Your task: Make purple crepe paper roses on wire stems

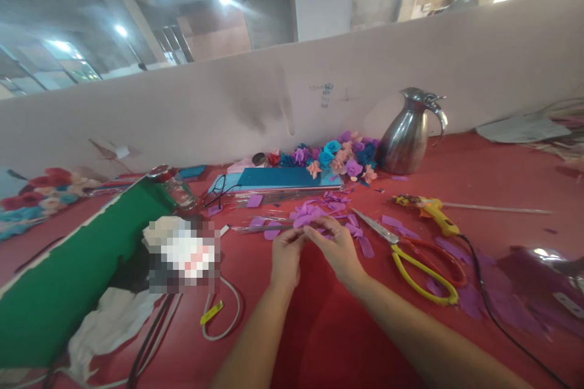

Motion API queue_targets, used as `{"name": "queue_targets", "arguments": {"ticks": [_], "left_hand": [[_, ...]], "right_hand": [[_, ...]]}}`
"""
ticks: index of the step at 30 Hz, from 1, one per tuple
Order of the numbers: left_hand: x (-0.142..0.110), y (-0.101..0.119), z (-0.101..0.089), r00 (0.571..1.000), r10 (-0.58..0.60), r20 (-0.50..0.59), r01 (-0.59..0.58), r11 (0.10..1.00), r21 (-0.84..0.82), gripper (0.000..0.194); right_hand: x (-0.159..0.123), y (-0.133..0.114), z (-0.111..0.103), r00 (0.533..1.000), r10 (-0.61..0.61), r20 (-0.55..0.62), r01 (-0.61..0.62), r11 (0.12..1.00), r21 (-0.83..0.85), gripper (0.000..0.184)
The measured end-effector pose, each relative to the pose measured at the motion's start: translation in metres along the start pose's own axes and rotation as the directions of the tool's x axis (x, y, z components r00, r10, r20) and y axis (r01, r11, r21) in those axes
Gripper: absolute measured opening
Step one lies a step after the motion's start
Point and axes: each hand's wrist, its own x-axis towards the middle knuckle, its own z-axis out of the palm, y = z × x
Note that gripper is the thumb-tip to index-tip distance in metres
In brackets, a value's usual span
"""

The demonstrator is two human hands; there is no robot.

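Note:
Both my hands meet at the middle of the red table. My left hand (286,254) is closed in a pinch at the base of a purple paper flower (308,213). From the other side, my right hand (336,249) has its thumb and fingers closed on the same flower, near its lower petals. Thin wire stems (260,228) lie or extend just left of the flower; whether one belongs to it I cannot tell. Loose purple paper petals (365,246) are scattered around my fingers. To the right rest open scissors (422,267) with yellow and red handles.
A yellow glue gun (440,216) with a black cord lies at right. Behind stand a steel jug (407,137) and a heap of paper flowers (340,158) beside blue paper sheets (278,177). At left are a green box (77,261), a glass jar (180,191) and cables (238,304).

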Motion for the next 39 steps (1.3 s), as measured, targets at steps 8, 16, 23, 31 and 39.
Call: {"name": "queue_targets", "arguments": {"ticks": [8,16,23,31,39], "left_hand": [[-0.002,-0.001,-0.003,0.991,0.111,0.07,-0.118,0.989,0.092,0.018],[-0.003,0.001,-0.001,0.985,0.153,0.074,-0.159,0.984,0.083,0.013],[0.003,0.0,-0.008,0.971,0.227,-0.078,-0.221,0.972,0.077,0.015],[0.007,-0.001,-0.01,0.989,0.139,-0.053,-0.14,0.99,-0.021,0.01],[0.007,0.0,-0.009,0.997,-0.072,-0.042,0.061,0.972,-0.227,0.022]], "right_hand": [[-0.002,-0.001,-0.001,0.989,-0.148,-0.007,0.147,0.988,-0.037,0.014],[-0.003,-0.004,-0.001,0.986,-0.164,0.044,0.165,0.986,-0.02,0.021],[-0.005,-0.014,-0.009,0.995,0.072,0.076,-0.094,0.93,0.356,0.013],[-0.011,-0.028,-0.005,0.974,0.082,0.21,-0.152,0.929,0.339,0.018],[-0.007,-0.01,-0.006,0.994,0.032,0.101,-0.042,0.994,0.098,0.021]]}}
